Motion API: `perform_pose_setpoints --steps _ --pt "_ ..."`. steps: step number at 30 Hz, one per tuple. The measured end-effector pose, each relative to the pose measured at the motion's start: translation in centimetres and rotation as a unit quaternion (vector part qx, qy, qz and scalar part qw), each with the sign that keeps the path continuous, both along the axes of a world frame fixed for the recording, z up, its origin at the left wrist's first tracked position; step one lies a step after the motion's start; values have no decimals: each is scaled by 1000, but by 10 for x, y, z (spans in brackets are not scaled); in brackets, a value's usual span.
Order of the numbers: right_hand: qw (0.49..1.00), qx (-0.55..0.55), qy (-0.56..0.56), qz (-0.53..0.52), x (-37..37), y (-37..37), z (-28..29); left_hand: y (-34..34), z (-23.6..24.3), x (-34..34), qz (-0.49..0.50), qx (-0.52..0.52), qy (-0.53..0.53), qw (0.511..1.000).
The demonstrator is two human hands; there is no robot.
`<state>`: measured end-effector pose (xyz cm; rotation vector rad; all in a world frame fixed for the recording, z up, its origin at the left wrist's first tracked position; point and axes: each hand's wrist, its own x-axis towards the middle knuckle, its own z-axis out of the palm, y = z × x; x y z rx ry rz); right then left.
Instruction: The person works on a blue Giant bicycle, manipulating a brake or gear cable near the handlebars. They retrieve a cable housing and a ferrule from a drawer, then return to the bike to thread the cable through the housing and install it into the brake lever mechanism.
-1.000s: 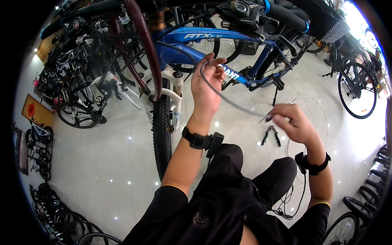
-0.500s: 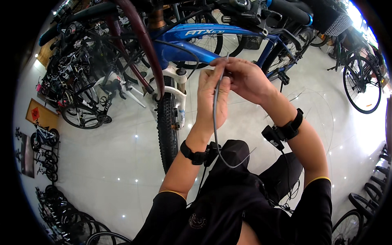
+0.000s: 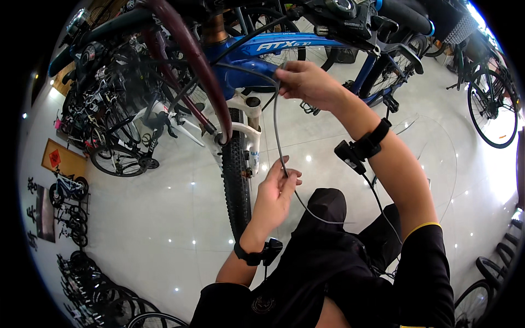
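A grey bicycle cable housing (image 3: 276, 123) hangs in a gentle curve between my two hands. My right hand (image 3: 306, 83) pinches its upper end, close to the blue bike frame (image 3: 240, 76). Lower down, my left hand (image 3: 275, 192) has thumb and fingers closed on the same housing. Below that hand the housing bends to the right above my knee, and a thin wire sticks out of its tip. The white suspension fork (image 3: 251, 123) and knobbly front tyre (image 3: 236, 180) stand just left of my hands.
A dark red fork (image 3: 191, 49) and handlebars crowd the upper left. Many bicycles (image 3: 117, 158) stand along the left side, and another bicycle (image 3: 492, 106) is at the right. A thin looped wire (image 3: 455, 158) arcs over the tiled floor (image 3: 164, 218). Straps with small devices circle both forearms.
My hands were together on the housing and are now apart. The left has slid down along it toward me; the right is slightly higher, near the frame.
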<state>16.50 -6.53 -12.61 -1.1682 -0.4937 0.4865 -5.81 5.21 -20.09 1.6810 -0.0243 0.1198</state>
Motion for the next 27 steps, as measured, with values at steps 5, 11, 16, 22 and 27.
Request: perform_pose_setpoints --steps 5,11,16,22,27 --pt "995 58 26 82 13 7 -12 3 20 -13 24 225 -38 973" --pt "993 47 -1 106 12 14 0 13 16 0 -40 220 -28 974" --pt "995 -43 -85 24 -6 -21 -5 2 12 11 -62 293 -40 953" --pt "973 -109 -202 -27 -101 -114 6 5 17 -5 -135 325 -88 932" --pt "988 4 -153 -20 -174 -168 27 -53 42 -25 -175 362 -126 907"
